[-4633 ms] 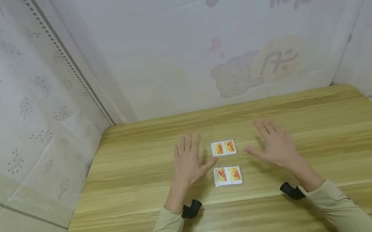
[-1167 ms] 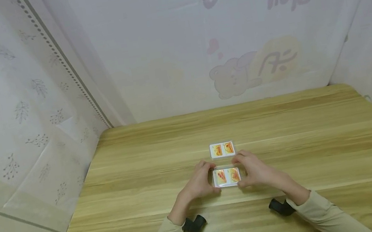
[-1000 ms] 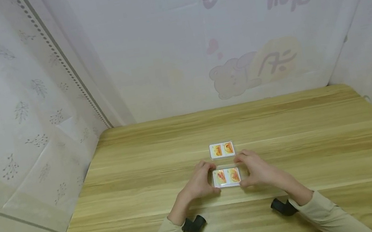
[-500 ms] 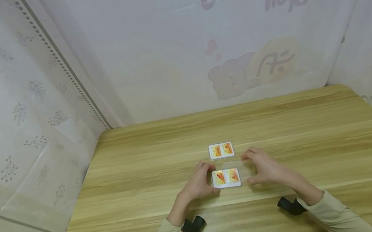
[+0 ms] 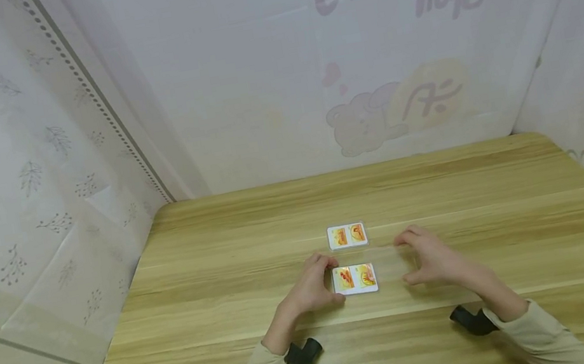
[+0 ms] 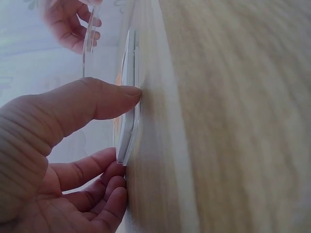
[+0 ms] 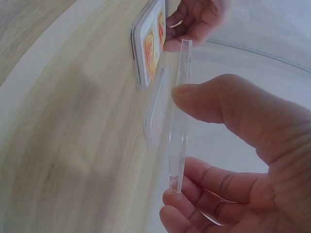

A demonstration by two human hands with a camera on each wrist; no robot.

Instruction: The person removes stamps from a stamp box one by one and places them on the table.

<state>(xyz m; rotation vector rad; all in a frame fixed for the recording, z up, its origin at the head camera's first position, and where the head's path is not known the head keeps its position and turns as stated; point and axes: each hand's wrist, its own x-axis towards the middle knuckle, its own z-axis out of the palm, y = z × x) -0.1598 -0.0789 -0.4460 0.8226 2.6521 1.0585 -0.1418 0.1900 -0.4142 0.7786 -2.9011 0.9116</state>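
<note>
My left hand [image 5: 307,289] pinches the left end of the nearer card case [image 5: 355,279] on the table, thumb at the near edge and fingers at the far edge. In the left wrist view the thumb and fingers touch this case [image 6: 127,121], seen edge-on. To its right, my right hand [image 5: 438,257] is raised off the table. The right wrist view shows a clear plate [image 7: 179,121] pinched upright between thumb and fingers, apart from the case. Orange and yellow pictures show on the nearer case.
A second card case [image 5: 347,236] with orange pictures lies just beyond the nearer one on the wooden table [image 5: 219,233]. Printed curtains [image 5: 253,85] hang behind and at both sides. Black wrist pieces [image 5: 305,355] sit at both sleeves.
My right hand has moved right, away from the nearer case, with the clear plate in its fingers. The left hand has stayed at the case's left end.
</note>
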